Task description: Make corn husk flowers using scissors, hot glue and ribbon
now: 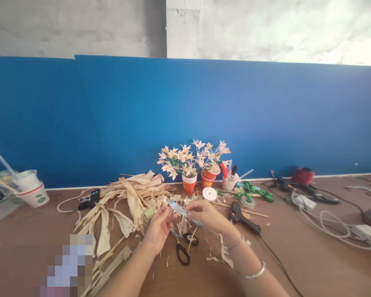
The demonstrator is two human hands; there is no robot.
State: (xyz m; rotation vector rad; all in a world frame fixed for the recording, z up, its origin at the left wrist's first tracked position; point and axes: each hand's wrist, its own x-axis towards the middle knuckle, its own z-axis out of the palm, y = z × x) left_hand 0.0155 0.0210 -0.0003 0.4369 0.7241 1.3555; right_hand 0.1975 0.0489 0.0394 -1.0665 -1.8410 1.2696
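Note:
A short light-blue strip, like ribbon or tape, [177, 207] is stretched between my hands above the table. My right hand [205, 213] pinches its right end between thumb and fingers. Close to the strip's left end, my left hand [159, 229] has thumb and forefinger pressed together; what they hold is too small to make out. Below the hands lie scissors with black handles [183, 255], partly under dry scraps. Dried husks, like corn husks, [132, 198] spread to the left of my left hand. A black glue gun [245, 218] rests right of my right hand.
Pale artificial flowers [188, 159] stand in red paper cups [189, 185] at the back. Near them are a white spool [209, 194], a cup of tools [229, 181] and green wrapped stems [255, 192]. Cables [327, 227] lie right; a white cup [35, 196] stands left.

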